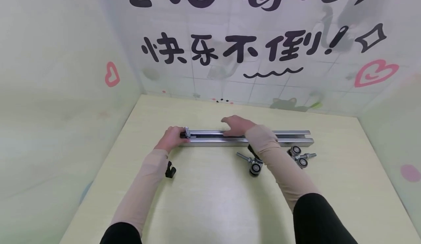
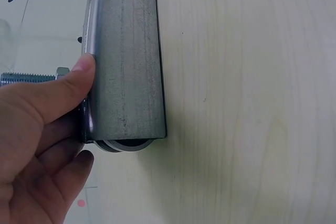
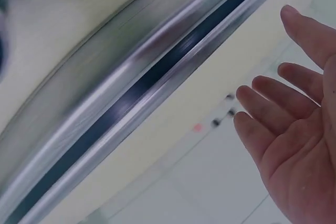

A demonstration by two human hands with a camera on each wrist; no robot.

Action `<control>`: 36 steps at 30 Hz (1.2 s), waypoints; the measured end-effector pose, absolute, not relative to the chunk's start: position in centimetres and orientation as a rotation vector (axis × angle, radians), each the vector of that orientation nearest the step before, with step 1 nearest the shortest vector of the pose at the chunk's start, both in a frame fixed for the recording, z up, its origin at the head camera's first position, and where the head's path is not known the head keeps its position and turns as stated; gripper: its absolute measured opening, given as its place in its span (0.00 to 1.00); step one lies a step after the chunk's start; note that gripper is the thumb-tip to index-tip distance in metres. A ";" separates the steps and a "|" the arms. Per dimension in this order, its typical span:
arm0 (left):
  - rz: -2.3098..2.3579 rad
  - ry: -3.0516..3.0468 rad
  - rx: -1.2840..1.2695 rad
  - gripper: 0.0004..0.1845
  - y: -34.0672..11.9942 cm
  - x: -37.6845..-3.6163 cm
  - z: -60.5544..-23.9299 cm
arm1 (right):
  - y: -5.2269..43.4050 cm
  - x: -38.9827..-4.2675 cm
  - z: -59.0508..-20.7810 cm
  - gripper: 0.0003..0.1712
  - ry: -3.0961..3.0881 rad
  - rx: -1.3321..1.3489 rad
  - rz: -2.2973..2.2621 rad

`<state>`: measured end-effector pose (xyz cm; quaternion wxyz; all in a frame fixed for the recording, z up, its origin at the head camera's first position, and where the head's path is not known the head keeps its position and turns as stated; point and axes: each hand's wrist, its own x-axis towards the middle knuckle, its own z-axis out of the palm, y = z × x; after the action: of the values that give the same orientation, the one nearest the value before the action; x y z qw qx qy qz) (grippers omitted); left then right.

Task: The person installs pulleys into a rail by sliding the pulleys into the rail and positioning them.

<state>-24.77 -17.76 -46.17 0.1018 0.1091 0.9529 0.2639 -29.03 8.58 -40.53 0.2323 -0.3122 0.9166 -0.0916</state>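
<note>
A slotted steel rail [image 1: 227, 142] lies crosswise on the table, its slot facing up. At its left end my left hand [image 1: 171, 137] grips the rail, the thumb on the near lip in the left wrist view. Beside that thumb stands the threaded bolt [image 2: 29, 78] of a roller trolley. The trolley's wheel [image 2: 134, 144] peeks out past the rail's end, and the rest of it is hidden inside. Over the middle of the rail my right hand [image 1: 239, 125] hovers with fingers loosely extended, holding nothing; the right wrist view shows it apart from the rail.
Two more roller trolleys with bolts, one [image 1: 255, 169] near the right forearm and one [image 1: 302, 157] right of it, lie in front of the rail. A small black piece [image 1: 170, 171] shows by the left forearm. Printed walls [image 1: 210, 86] enclose the table [image 1: 210, 200].
</note>
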 end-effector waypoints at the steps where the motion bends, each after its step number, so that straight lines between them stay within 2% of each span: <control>1: 0.778 2.815 0.317 0.19 -17.8 -24.8 -46.2 | 7.6 -28.9 -40.4 0.32 2.510 -0.885 -0.239; 11: 0.788 2.835 0.328 0.15 -17.9 -25.0 -46.3 | 1.1 -28.4 -39.7 0.31 2.491 -1.011 -0.228; 16: 0.792 2.844 0.341 0.15 -18.0 -25.0 -46.3 | -0.8 -28.2 -39.8 0.27 2.490 -1.123 -0.299; 25: 0.871 2.805 0.293 0.14 -17.7 -25.1 -46.0 | -2.4 -27.8 -40.4 0.16 2.490 -1.302 -0.418; 36: 0.850 2.813 0.300 0.14 -17.8 -25.0 -46.1 | -3.0 -27.6 -40.5 0.14 2.599 -1.260 -0.488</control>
<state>-25.03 -17.80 -46.15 0.0937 0.1010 0.9481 0.2866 -27.57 -3.01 -40.51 0.1061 -0.4276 0.8823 -0.1657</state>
